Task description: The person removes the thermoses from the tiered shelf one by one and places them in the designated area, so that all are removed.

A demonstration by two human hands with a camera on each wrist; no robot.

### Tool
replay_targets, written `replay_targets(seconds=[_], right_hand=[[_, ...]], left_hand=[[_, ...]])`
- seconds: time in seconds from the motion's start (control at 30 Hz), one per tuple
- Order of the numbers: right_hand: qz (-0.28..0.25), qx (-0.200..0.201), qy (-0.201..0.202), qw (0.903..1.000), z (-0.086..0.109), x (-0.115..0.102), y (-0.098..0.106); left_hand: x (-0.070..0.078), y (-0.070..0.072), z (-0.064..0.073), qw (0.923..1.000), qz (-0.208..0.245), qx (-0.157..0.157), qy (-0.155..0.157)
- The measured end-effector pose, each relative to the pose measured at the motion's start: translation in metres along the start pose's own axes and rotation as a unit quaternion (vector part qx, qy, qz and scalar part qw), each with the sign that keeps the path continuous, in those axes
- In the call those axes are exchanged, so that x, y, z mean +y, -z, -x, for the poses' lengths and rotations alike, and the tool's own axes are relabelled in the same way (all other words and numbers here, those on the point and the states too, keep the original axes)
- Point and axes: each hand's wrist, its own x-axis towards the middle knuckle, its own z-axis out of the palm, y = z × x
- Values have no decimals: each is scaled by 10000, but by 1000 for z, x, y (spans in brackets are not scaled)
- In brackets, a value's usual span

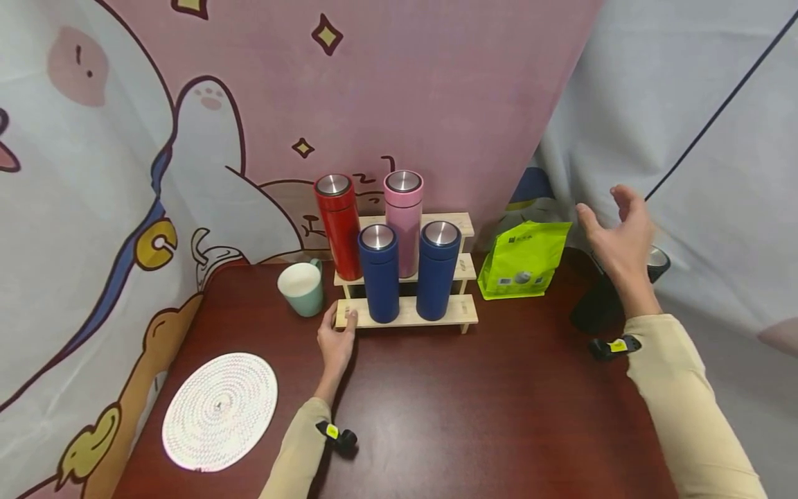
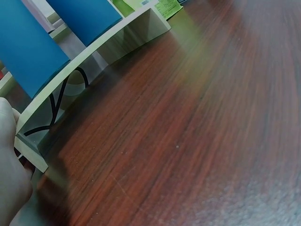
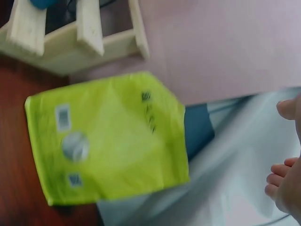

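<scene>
A light wooden three-step rack holds a red thermos bottle, a pink one and two dark blue ones, the left and the right, on its steps. My left hand holds the left end of the lowest step, its thumb on top. Part of that hand shows beside the rack's end in the left wrist view. My right hand is raised in the air with thumb and fingers spread and nothing between them. Behind its wrist stands a black cylindrical object, partly hidden.
A bright green bag stands right of the rack and shows large in the right wrist view. Left of the rack is a pale green mug. A round white woven mat lies at the left of the dark red wooden table.
</scene>
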Motion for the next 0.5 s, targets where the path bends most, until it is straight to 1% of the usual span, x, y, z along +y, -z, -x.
replay_targets(seconds=[0.2, 0.37, 0.5], right_hand=[[-539, -88, 43, 9985, 4, -26, -14], [-925, -286, 230, 9950, 3, -43, -24], [-1110, -358, 348, 9926, 2, -58, -35]], left_hand=[[-1, 0, 0, 9999, 111, -24, 23], [-1, 0, -1, 9999, 120, 4, -41], [0, 0, -1, 10000, 72, -24, -58]])
